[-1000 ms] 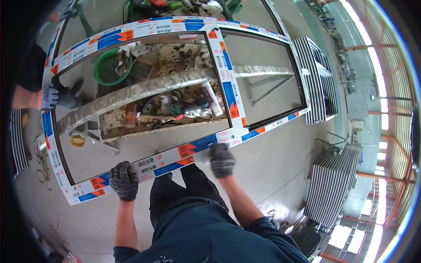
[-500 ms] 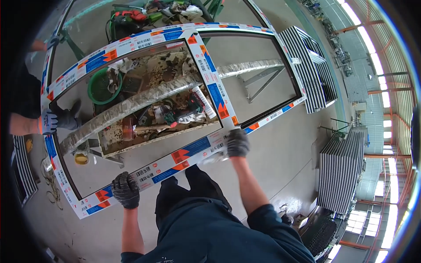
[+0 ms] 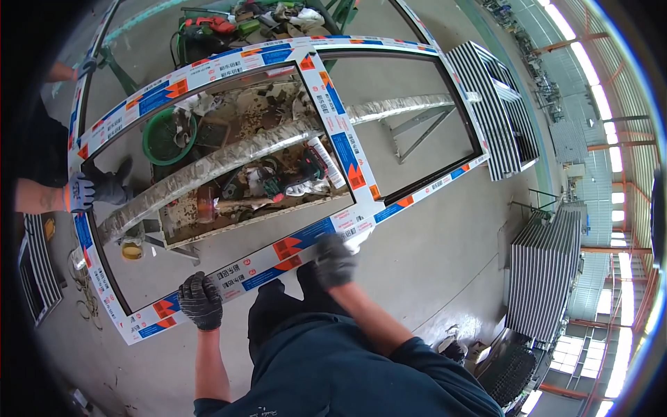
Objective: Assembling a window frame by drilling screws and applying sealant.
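Note:
A large window frame [image 3: 340, 132], wrapped in white film with blue and orange print, lies across in front of me. My left hand [image 3: 201, 300], in a dark grey glove, is closed round its near rail toward the left corner. My right hand [image 3: 335, 260], gloved alike, is at the same rail, left of where the middle bar joins it. Motion smears its fingers. Something thin and whitish [image 3: 359, 240] shows beside that hand, too blurred to name. A silvery wrapped support bar [image 3: 229, 154] runs under the frame.
Below the frame, a tray [image 3: 229, 226] holds a cordless drill [image 3: 306, 170] and a white tube [image 3: 326, 161], with a green basin [image 3: 147, 139] beside it. Another person's gloved hand [image 3: 80, 192] grips the left side. Stacked frames [image 3: 545, 278] stand at right.
My right hand has moved left along the near rail, away from the middle bar's joint. My left hand keeps its place on the rail. The view has shifted slightly.

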Tool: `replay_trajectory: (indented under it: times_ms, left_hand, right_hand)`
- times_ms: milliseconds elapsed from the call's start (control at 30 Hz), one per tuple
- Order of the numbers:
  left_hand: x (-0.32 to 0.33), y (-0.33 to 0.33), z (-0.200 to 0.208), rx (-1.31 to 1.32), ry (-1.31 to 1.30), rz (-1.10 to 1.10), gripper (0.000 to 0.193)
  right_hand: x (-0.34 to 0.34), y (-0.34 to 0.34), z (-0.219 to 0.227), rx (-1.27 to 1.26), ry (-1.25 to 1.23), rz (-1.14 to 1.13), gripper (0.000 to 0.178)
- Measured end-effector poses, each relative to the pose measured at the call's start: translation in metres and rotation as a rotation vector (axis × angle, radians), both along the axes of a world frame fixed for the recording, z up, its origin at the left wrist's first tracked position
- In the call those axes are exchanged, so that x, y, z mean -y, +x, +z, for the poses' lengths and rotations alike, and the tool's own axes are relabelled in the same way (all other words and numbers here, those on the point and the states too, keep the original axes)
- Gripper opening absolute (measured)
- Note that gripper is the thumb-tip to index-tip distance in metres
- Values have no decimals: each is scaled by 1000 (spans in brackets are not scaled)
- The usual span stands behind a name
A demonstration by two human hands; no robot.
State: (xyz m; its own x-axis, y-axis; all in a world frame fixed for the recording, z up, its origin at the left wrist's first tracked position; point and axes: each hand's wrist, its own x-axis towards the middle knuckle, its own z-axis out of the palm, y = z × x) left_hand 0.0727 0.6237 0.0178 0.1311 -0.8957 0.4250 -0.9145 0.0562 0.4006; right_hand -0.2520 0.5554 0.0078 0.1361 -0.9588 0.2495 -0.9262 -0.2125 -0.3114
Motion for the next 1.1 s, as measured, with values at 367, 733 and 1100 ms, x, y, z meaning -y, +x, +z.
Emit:
replay_trajectory:
  times_ms: [367, 733, 1100]
  left_hand:
    - [-2, -1, 2, 29, 19, 17, 20]
    - [-8, 5, 2, 46, 19, 8, 18]
    - [-5, 0, 3, 4, 76, 15, 18]
  right_hand:
    - [-5, -3, 13, 52, 204, -212, 7]
    - [26, -66, 24, 101, 123, -455, 8]
    - [11, -46, -2, 272, 39, -127, 12]
